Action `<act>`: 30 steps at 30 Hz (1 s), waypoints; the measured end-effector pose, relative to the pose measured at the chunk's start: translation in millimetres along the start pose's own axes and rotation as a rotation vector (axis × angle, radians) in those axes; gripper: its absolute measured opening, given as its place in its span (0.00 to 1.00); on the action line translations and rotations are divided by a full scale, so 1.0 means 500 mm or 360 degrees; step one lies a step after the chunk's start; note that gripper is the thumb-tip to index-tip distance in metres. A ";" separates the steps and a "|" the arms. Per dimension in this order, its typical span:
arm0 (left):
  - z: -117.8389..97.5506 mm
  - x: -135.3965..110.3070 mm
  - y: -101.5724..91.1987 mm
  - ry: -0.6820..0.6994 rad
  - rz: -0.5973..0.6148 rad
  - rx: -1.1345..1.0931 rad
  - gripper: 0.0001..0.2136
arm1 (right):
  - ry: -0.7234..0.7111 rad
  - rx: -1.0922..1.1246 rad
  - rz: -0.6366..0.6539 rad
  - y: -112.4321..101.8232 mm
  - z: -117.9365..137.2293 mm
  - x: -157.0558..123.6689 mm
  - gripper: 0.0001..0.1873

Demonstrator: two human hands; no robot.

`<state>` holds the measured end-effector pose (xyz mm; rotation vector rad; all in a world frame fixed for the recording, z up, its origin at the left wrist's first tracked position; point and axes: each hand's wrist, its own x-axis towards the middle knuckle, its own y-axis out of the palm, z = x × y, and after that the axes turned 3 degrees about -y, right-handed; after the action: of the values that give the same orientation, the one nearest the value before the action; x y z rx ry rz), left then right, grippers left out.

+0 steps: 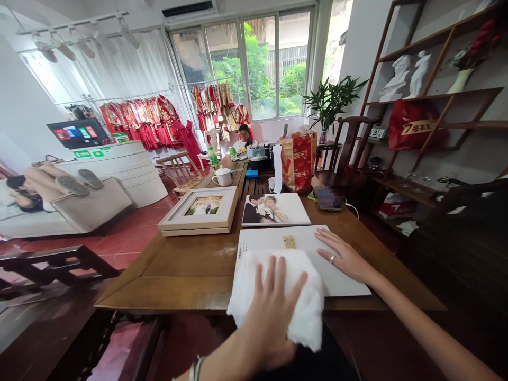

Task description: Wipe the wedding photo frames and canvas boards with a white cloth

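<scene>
My left hand (270, 312) lies flat, fingers spread, on a white fluffy cloth (278, 291) at the near edge of a wooden table (190, 270). The cloth covers the near part of a white flat board or album (301, 243) that has a small tan tag on it. My right hand (343, 256), with a ring on one finger, rests open on the right side of that white board. Neither hand grips anything.
Behind the board lie a photo album (275, 210) with a couple on its cover and a framed picture (200, 210). Farther back stand a white teapot (223, 176), a red bag (298, 159) and a phone (330, 198). A person sits at the far end; another lies on a sofa at left. Shelves stand at right.
</scene>
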<state>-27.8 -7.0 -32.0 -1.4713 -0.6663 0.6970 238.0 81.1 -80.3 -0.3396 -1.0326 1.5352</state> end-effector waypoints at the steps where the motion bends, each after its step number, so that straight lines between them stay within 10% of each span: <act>1: -0.006 -0.006 0.003 0.0021 -0.0002 -0.0018 0.50 | -0.0010 0.0007 -0.0018 0.001 0.000 0.000 0.28; 13: 0.085 0.206 -0.033 -0.0204 -0.0089 0.0053 0.35 | -0.0004 0.0032 -0.0027 -0.005 -0.001 -0.001 0.28; 25: -0.048 0.038 -0.020 0.0005 0.0036 0.0008 0.48 | -0.0038 0.0027 -0.0038 -0.005 -0.002 0.000 0.27; 30: -0.031 0.091 -0.032 -0.0134 0.0016 -0.0009 0.43 | -0.0043 0.0063 -0.0063 -0.007 -0.002 0.000 0.26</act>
<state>13.3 18.1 -16.9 -1.4572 -0.7262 0.7685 240.9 81.4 -78.4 -0.2702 -1.0230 1.5263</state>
